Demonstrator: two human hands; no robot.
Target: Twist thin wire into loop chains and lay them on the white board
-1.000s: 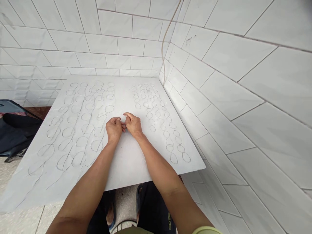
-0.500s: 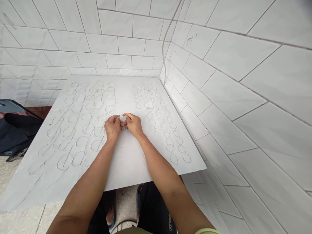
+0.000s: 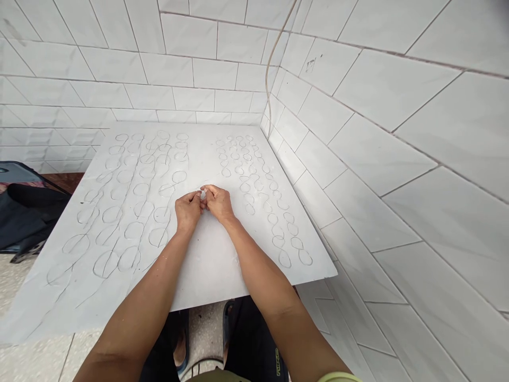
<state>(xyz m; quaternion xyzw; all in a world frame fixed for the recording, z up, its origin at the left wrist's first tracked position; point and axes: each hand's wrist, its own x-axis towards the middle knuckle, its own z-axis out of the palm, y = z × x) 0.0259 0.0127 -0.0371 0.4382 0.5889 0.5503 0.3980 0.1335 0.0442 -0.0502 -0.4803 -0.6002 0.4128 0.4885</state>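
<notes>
My left hand [image 3: 188, 212] and my right hand [image 3: 217, 203] meet above the middle of a white sheet-topped table [image 3: 210, 265]. Thumb and fingers of each are pinched, and the fingertips touch or nearly touch. Whatever sits between them is too small and fine to make out. Left of my hands lie rows of thin wire rings [image 3: 94, 264], several with long loose tails. To the right are rows of smaller wire loops [image 3: 279, 258] linked in figure-eight shapes.
White tiled walls [image 3: 382, 116] close in the table's far and right sides. A thin cable [image 3: 267, 79] hangs down in the corner. At the left, dark cloth [image 3: 32, 217] lies over a blue chair. My sandalled feet [image 3: 182, 353] are under the front edge.
My left hand has moved slightly right, closing the small gap to my right hand. My right hand has hardly moved, and the wire pieces lie as before.
</notes>
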